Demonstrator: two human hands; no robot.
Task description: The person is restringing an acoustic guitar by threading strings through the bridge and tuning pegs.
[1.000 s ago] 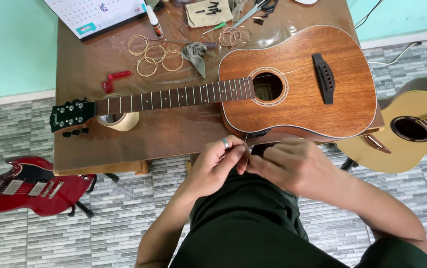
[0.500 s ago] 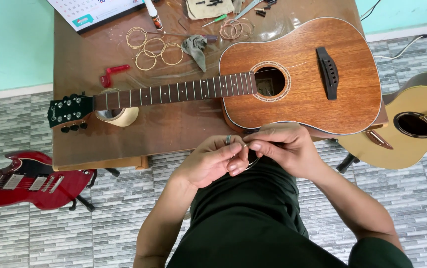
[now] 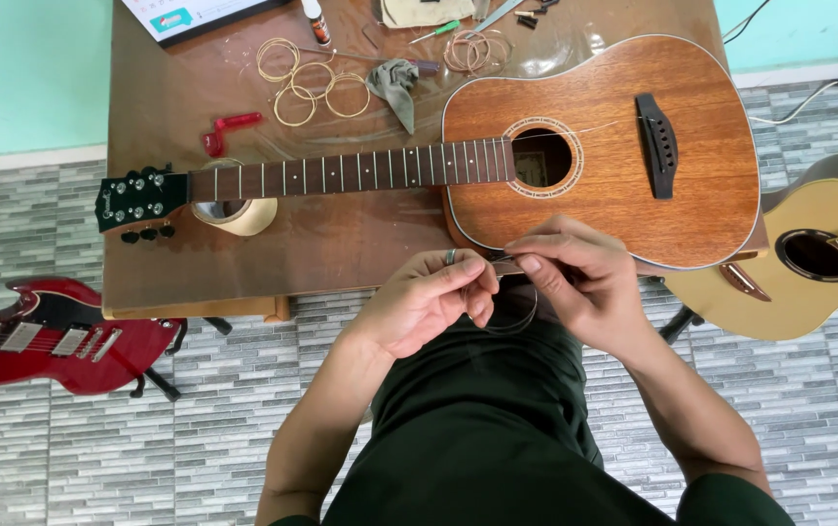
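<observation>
The guitar string (image 3: 514,310) is held between the 2 hands, just in front of the near edge of the wooden table (image 3: 360,239). It is thin and dark, and it bends down in a loop under the fingers. The left hand (image 3: 428,300) is closed in a pinch on 1 part of the string, with a ring on 1 finger. The right hand (image 3: 579,282) is closed in a pinch on the other part, and its fingertips almost touch the left ones. The string lies right at the grip, so neither hand is nearer. Its loop runs from left to right, below both hands. The acoustic guitar (image 3: 594,166) is laid flat on the table just beyond the hands, with its neck pointed to the left. Coiled strings (image 3: 307,83) are seen farther back.
</observation>
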